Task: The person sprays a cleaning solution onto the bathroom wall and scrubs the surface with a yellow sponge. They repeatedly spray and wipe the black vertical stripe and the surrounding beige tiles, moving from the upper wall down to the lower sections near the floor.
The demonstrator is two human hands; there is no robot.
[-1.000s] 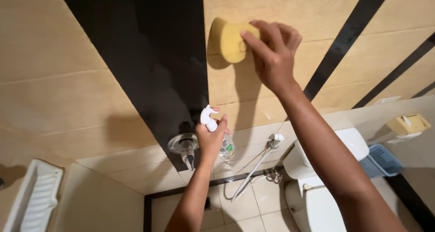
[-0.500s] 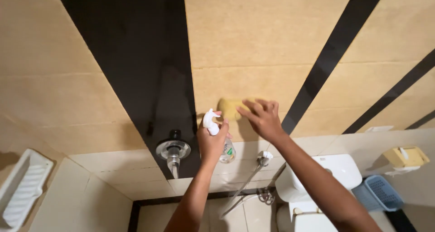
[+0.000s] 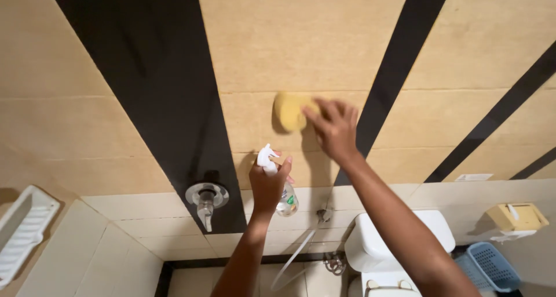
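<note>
Yellow sponge [image 3: 289, 111]: pressed flat against the beige wall tile [image 3: 301, 36], between the wide black stripe [image 3: 156, 88] and the narrower black stripe [image 3: 394, 71]. Long axis runs roughly up the wall; motion blur prevents a finer reading.

Spray bottle [image 3: 285, 197]: held just below the sponge, body clear, long axis near vertical, white nozzle head [image 3: 266, 158] uppermost and pointing toward the wall. Contents cannot be judged; a green patch shows on its label.

Right hand [image 3: 333, 129]: fingers [image 3: 324, 108] spread and laid over the sponge's right edge, pinning it to the tile.

Left hand [image 3: 267, 184]: fingers clenched around the bottle neck.

Below: metal tap [image 3: 207, 197], white toilet cistern [image 3: 399, 239], blue basket [image 3: 489, 268], interior hidden, white soap tray [image 3: 23, 233].
</note>
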